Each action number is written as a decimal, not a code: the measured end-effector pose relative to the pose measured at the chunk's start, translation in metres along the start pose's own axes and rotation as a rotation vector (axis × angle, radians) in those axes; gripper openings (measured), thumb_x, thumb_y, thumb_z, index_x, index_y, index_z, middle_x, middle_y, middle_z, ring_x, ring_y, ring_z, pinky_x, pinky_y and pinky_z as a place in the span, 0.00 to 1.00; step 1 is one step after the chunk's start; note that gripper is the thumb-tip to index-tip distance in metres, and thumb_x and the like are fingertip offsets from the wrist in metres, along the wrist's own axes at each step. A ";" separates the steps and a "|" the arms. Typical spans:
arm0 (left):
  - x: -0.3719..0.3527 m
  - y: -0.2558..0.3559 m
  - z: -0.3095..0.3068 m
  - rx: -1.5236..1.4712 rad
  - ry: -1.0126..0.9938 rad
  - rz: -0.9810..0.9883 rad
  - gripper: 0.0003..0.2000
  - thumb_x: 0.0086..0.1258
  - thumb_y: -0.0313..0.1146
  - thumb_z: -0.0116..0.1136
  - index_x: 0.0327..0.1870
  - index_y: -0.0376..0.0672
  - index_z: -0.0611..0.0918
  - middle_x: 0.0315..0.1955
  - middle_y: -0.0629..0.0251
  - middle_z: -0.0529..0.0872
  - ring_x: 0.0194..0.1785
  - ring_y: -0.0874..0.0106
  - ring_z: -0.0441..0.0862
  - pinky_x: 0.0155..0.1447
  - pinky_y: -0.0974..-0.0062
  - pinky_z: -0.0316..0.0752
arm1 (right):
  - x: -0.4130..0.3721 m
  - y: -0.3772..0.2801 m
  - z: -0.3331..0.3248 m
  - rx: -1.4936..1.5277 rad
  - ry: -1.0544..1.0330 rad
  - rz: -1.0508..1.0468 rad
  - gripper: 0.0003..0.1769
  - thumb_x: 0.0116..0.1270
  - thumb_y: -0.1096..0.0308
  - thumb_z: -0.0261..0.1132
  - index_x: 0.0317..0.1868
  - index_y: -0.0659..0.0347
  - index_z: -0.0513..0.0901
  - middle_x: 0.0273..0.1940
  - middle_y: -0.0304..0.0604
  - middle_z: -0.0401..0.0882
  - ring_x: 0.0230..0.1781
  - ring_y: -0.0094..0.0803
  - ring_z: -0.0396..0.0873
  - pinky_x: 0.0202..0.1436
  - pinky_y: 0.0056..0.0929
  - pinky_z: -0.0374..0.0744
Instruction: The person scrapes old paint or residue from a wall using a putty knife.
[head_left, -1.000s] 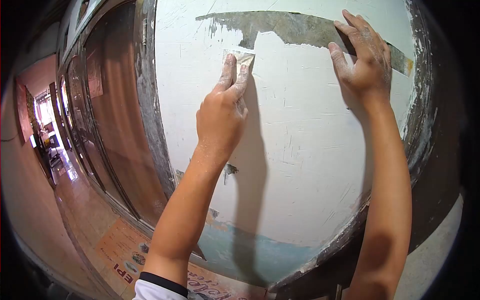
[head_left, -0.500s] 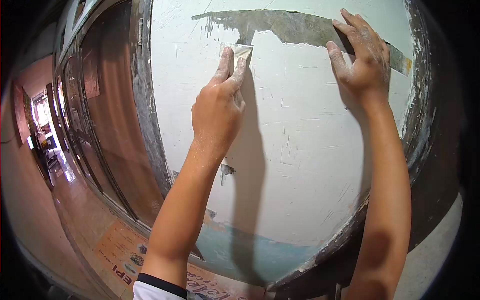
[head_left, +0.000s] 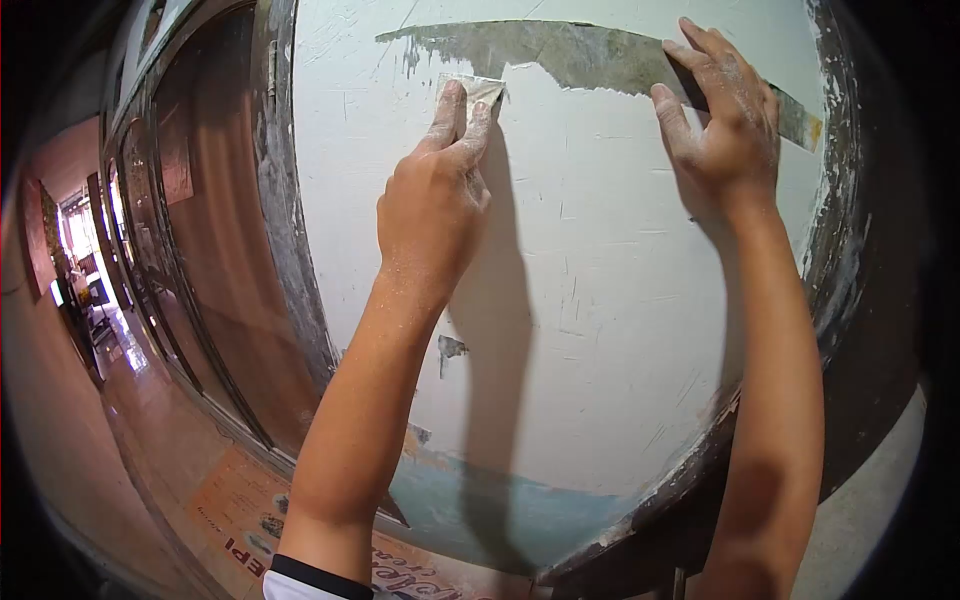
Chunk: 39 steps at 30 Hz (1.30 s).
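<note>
L hand (head_left: 430, 210) presses scraper (head_left: 488, 88) (R hand (head_left: 725, 115) flat).

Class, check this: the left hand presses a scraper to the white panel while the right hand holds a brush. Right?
No. The head view shows the right hand empty, laid flat on the white panel; the left hand does press a scraper to it.

Bare forearms (head_left: 355, 400), white dust on left hand (head_left: 430, 205) and right hand (head_left: 725, 125), white sleeve (head_left: 300, 585) with black hem.
</note>
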<state>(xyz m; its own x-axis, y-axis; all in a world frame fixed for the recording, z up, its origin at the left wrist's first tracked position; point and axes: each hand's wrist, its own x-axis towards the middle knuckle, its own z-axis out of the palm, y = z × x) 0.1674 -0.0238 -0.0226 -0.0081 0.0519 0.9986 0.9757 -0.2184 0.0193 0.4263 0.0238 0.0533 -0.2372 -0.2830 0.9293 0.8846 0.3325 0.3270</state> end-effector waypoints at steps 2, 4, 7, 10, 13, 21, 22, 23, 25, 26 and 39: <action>-0.002 -0.002 0.000 -0.035 0.008 0.004 0.24 0.68 0.20 0.56 0.64 0.51 0.88 0.75 0.61 0.78 0.46 0.53 0.93 0.51 0.59 0.89 | -0.002 -0.002 0.001 -0.006 0.000 0.005 0.23 0.75 0.56 0.65 0.69 0.43 0.82 0.78 0.30 0.73 0.82 0.34 0.64 0.87 0.49 0.56; -0.002 -0.002 0.004 -0.010 0.055 0.028 0.23 0.69 0.20 0.56 0.62 0.50 0.89 0.74 0.61 0.79 0.46 0.52 0.93 0.50 0.59 0.88 | -0.001 0.000 0.002 -0.022 0.010 0.001 0.23 0.76 0.56 0.65 0.70 0.43 0.81 0.78 0.30 0.73 0.82 0.34 0.64 0.87 0.49 0.56; 0.006 -0.001 0.002 -0.010 0.041 0.015 0.23 0.69 0.21 0.55 0.62 0.50 0.90 0.73 0.62 0.79 0.46 0.51 0.92 0.52 0.58 0.88 | -0.002 0.005 0.005 -0.040 0.017 -0.031 0.23 0.76 0.57 0.65 0.69 0.42 0.81 0.78 0.30 0.73 0.81 0.34 0.65 0.86 0.48 0.57; 0.007 -0.002 0.004 -0.039 0.052 0.022 0.22 0.69 0.21 0.55 0.60 0.49 0.91 0.73 0.62 0.80 0.45 0.51 0.93 0.51 0.57 0.88 | -0.002 0.001 0.003 -0.047 0.018 -0.014 0.23 0.76 0.56 0.66 0.69 0.42 0.82 0.78 0.30 0.73 0.81 0.34 0.65 0.86 0.48 0.57; 0.017 -0.001 0.009 -0.016 0.099 0.060 0.19 0.71 0.23 0.54 0.57 0.48 0.92 0.73 0.62 0.80 0.45 0.51 0.93 0.49 0.59 0.88 | 0.000 0.002 0.001 -0.017 0.021 -0.002 0.23 0.76 0.56 0.65 0.69 0.42 0.82 0.77 0.30 0.73 0.81 0.34 0.66 0.86 0.48 0.57; -0.003 -0.002 0.003 -0.044 0.029 0.021 0.25 0.69 0.20 0.56 0.66 0.50 0.87 0.74 0.60 0.78 0.49 0.55 0.93 0.53 0.61 0.88 | -0.002 0.002 0.005 -0.010 0.020 -0.001 0.23 0.76 0.55 0.65 0.69 0.42 0.82 0.78 0.29 0.73 0.82 0.34 0.64 0.87 0.50 0.56; -0.010 -0.001 0.002 -0.045 0.030 0.019 0.25 0.69 0.20 0.56 0.66 0.50 0.87 0.74 0.60 0.78 0.49 0.55 0.93 0.53 0.61 0.88 | -0.002 0.002 0.005 -0.010 0.019 -0.004 0.23 0.76 0.55 0.65 0.69 0.42 0.82 0.78 0.29 0.73 0.82 0.34 0.64 0.87 0.50 0.56; -0.015 -0.001 0.001 -0.048 0.017 0.009 0.26 0.67 0.19 0.57 0.67 0.50 0.87 0.75 0.59 0.78 0.49 0.55 0.93 0.53 0.61 0.89 | -0.002 0.002 0.005 -0.026 0.020 -0.006 0.23 0.76 0.55 0.65 0.69 0.42 0.82 0.78 0.29 0.73 0.82 0.34 0.64 0.87 0.50 0.56; -0.024 -0.002 0.003 -0.024 -0.002 0.009 0.30 0.60 0.18 0.60 0.67 0.49 0.87 0.76 0.59 0.77 0.47 0.55 0.93 0.52 0.61 0.89 | -0.003 0.001 0.005 -0.049 0.025 -0.010 0.22 0.76 0.55 0.65 0.69 0.42 0.82 0.78 0.29 0.73 0.82 0.34 0.64 0.87 0.49 0.56; -0.025 -0.001 0.004 -0.025 -0.002 0.008 0.30 0.60 0.18 0.60 0.67 0.49 0.87 0.76 0.59 0.77 0.47 0.55 0.93 0.52 0.61 0.89 | -0.003 0.001 0.005 -0.050 0.024 -0.011 0.22 0.76 0.55 0.65 0.69 0.42 0.82 0.78 0.29 0.73 0.82 0.34 0.64 0.87 0.49 0.56; -0.013 0.001 0.002 -0.023 -0.002 -0.014 0.27 0.66 0.19 0.59 0.66 0.53 0.88 0.76 0.64 0.77 0.47 0.53 0.92 0.52 0.59 0.88 | 0.014 -0.054 -0.040 0.089 -0.158 0.296 0.24 0.70 0.62 0.65 0.64 0.59 0.80 0.77 0.52 0.70 0.83 0.47 0.60 0.88 0.51 0.52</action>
<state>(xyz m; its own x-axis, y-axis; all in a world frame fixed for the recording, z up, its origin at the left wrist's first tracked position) 0.1688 -0.0225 -0.0355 -0.0216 0.0573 0.9981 0.9701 -0.2401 0.0347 0.3911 -0.0343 0.0422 -0.0404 -0.0223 0.9989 0.8877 0.4582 0.0461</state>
